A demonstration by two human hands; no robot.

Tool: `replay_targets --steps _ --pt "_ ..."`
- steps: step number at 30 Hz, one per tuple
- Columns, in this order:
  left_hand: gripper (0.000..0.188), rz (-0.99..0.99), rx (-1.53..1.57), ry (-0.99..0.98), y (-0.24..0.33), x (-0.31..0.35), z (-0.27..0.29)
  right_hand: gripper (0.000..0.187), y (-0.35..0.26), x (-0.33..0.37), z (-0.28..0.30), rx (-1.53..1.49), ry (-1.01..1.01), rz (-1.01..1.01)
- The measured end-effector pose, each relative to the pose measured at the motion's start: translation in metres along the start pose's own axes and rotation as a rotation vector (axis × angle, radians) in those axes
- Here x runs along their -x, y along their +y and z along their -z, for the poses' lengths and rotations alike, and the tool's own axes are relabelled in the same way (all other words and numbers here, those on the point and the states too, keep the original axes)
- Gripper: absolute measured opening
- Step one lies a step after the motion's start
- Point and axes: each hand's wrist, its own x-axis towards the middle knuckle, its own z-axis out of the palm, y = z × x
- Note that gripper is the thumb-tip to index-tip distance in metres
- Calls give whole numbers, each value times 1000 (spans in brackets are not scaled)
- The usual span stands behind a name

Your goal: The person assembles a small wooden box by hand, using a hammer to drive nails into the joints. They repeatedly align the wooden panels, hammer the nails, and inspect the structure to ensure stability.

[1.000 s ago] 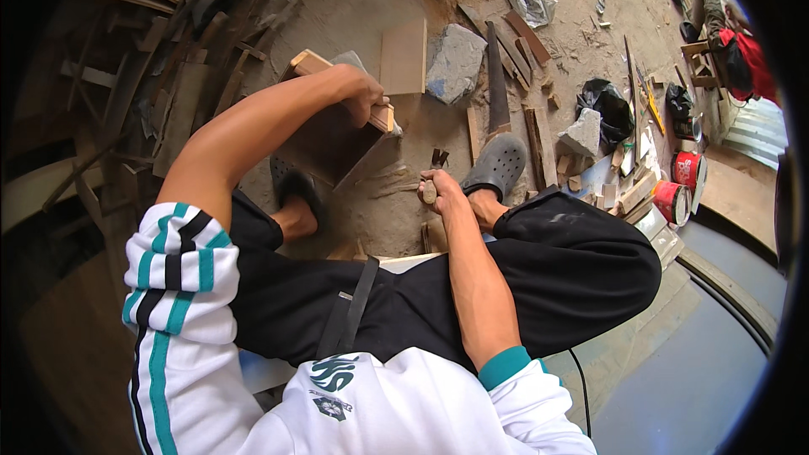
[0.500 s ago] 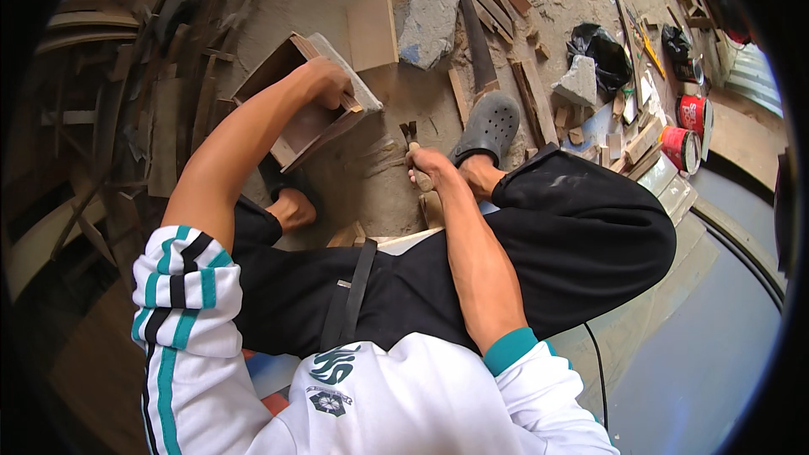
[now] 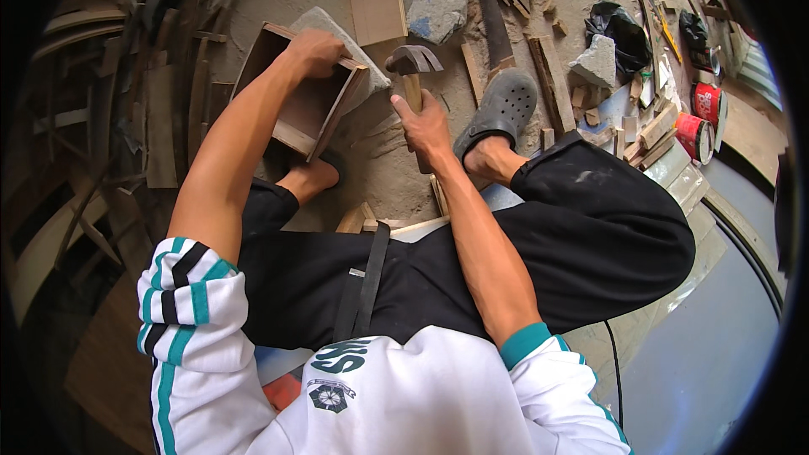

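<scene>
A claw hammer [image 3: 411, 82] stands in my right hand [image 3: 424, 128], whose fingers wrap round its wooden handle, the metal head up and its claw to the right. My left hand [image 3: 317, 54] is closed over the top edge of an open wooden box [image 3: 293, 136], tilted on the ground in front of me. Its fingertips are partly hidden behind the box wall. Behind the box, and touching it, lies a flat grey concrete slab [image 3: 364, 69]. The hammer head is a short way right of the slab, apart from the box.
A plywood piece [image 3: 377, 2], a concrete block [image 3: 439, 0] and a handsaw [image 3: 491, 13] lie beyond. Wood scraps [image 3: 163, 122] crowd the left. On the right are a black plastic bag [image 3: 621, 34], red cans [image 3: 693, 136] and offcuts. My clog-shod foot [image 3: 500, 114] is beside the hammer.
My right hand has raised the hammer up and away from my lap, closer to the box. The left hand keeps its hold on the box, which has turned slightly.
</scene>
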Motion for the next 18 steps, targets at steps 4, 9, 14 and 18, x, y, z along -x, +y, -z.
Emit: replay_targets --steps 4,9,14,18 --pt "22 -32 24 48 0 0 3 40 9 -12 -12 92 92 82" --pt "23 -38 -64 31 1 0 2 37 -6 -21 -13 143 -2 44" --pt "31 -71 -33 30 1 -1 9 33 8 -19 -14 215 -12 26" --pt "49 -102 -27 24 -7 -3 -6 29 3 -19 -12 63 27 80"
